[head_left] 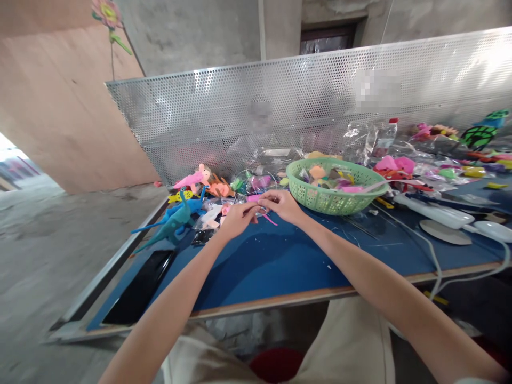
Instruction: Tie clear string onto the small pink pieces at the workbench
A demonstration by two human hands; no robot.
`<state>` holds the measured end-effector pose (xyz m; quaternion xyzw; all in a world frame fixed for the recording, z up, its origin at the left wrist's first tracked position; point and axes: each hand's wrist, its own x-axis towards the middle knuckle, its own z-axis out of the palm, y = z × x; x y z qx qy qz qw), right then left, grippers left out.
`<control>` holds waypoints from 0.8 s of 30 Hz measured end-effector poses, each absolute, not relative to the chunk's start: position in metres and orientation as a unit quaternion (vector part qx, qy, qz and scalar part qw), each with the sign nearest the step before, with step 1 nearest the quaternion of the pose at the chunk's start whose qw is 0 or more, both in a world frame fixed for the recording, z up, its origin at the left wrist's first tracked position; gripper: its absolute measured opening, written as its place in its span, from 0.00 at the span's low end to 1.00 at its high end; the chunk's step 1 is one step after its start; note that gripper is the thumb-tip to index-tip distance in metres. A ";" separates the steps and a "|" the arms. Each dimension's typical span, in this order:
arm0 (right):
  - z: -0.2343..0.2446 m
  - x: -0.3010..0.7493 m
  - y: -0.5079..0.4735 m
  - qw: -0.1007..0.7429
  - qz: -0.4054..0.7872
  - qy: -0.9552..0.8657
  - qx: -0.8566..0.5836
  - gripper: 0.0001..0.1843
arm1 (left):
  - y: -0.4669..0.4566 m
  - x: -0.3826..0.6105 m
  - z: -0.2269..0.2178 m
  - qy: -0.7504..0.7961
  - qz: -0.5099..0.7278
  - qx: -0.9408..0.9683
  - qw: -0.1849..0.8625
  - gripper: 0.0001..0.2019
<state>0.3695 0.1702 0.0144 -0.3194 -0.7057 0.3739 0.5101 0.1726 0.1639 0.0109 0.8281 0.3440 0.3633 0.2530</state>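
Note:
Over the blue tabletop [272, 266] my left hand [241, 217] and my right hand [282, 205] meet, their fingers bent and pressed together in a pinch. Between and behind the fingertips shows a small pink soft piece [254, 198]. A thin pink strip [271, 219] sticks out below my right fingers; whether it joins the pink piece is hidden. Left of my left hand lie clear plastic bags with pale pink bits [224, 209]. Just right of my right hand stands a green plastic basket [336, 200] holding colourful soft pieces.
Blue and teal dinosaur figures [172, 224] and a black phone-like slab [140, 288] lie at the left edge. To the right are a white glue-gun-like tool [436, 210], a cord [430, 250] and a bottle [387, 137]. A perforated metal panel [224, 112] stands behind.

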 end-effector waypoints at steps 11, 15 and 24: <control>0.004 0.375 0.182 0.501 0.359 -0.714 -0.333 0.16 | 0.175 0.177 -0.005 0.347 0.427 0.709 0.441 0.21; 0.006 0.375 0.181 0.503 0.401 -0.693 -0.326 0.19 | 0.174 0.176 -0.002 0.353 0.423 0.721 0.421 0.19; 0.006 0.374 0.181 0.504 0.420 -0.680 -0.328 0.21 | 0.169 0.175 0.008 0.382 0.404 0.762 0.331 0.15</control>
